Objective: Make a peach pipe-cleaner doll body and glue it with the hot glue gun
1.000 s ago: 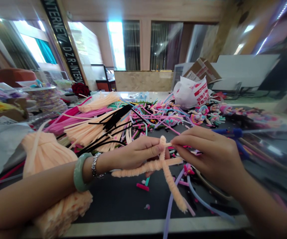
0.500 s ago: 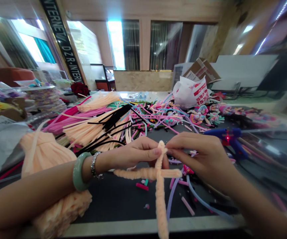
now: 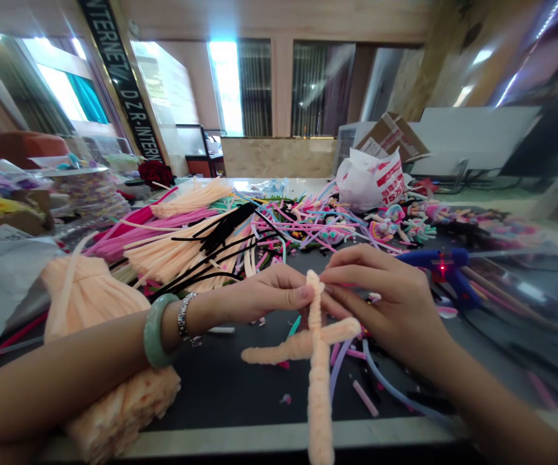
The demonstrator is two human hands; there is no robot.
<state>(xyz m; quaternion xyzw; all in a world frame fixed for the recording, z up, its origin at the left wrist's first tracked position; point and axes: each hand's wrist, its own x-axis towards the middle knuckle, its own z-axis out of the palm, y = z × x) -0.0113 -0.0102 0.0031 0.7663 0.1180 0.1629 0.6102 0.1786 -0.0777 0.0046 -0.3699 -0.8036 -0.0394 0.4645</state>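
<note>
Peach pipe-cleaner cross (image 3: pixel 316 342) pinched between left hand (image 3: pixel 267 292) and right hand (image 3: pixel 390 300); blue glue gun (image 3: pixel 441 266) nearby.

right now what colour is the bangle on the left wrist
The bangle is pale jade green, and it shows best in the head view.

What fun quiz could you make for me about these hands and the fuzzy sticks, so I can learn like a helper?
1. True or false: the jade bangle is on the left arm.
2. What colour is the pipe-cleaner cross held by the left hand and the right hand? A black, B peach, C purple.
3. Which hand is nearer the blue hot glue gun?

Key: 1 true; 2 B; 3 the right hand.
</note>
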